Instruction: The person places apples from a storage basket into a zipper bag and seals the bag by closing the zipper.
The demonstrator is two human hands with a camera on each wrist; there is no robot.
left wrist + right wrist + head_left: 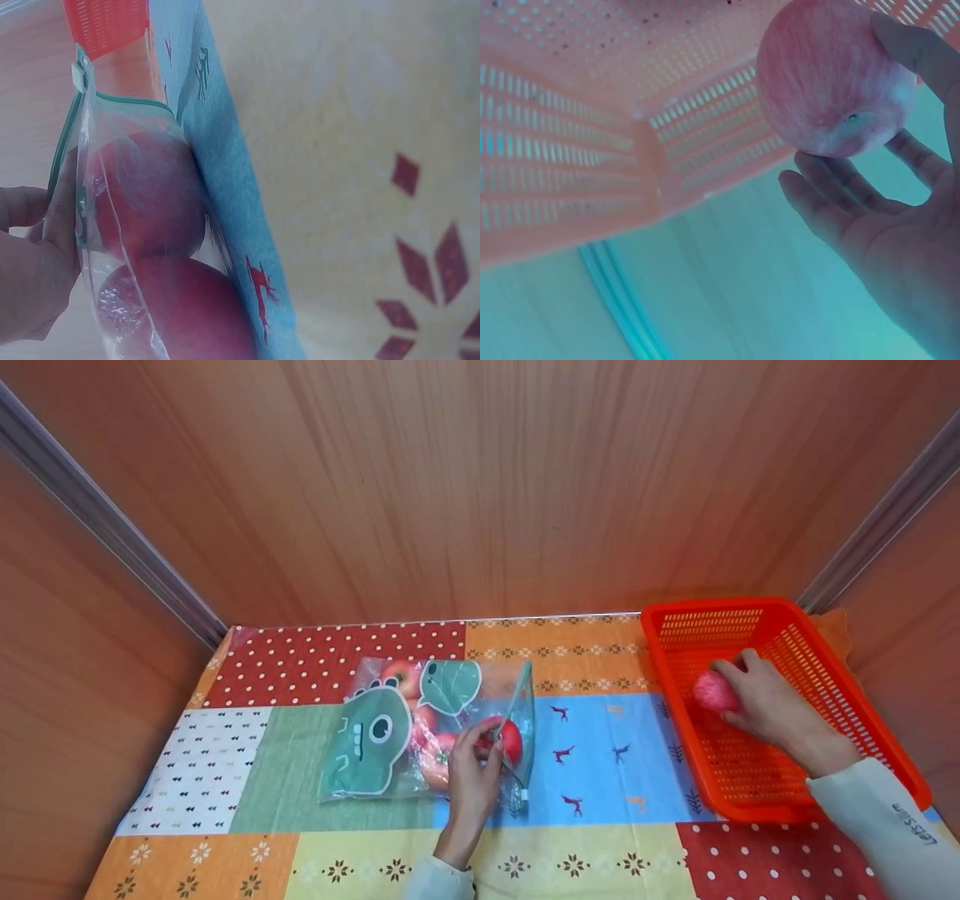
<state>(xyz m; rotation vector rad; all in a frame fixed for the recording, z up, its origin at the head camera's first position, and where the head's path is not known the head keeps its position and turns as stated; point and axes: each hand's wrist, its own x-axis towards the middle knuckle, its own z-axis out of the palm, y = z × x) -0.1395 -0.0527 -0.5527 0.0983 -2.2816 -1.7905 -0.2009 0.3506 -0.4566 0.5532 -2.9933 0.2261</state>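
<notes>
A clear zip bag printed with a green dinosaur and a leaf lies on the patchwork tablecloth. Several red apples fill it. My left hand pinches the bag's green-edged mouth beside a red apple. My right hand reaches into the orange basket at the right. It holds a pink-red apple just above the basket floor. In the right wrist view the thumb and fingers curl round that apple.
Wooden panels wall the table in at the back and on both sides. The basket stands against the right back corner and holds only that apple. Bare cloth lies between bag and basket and along the front edge.
</notes>
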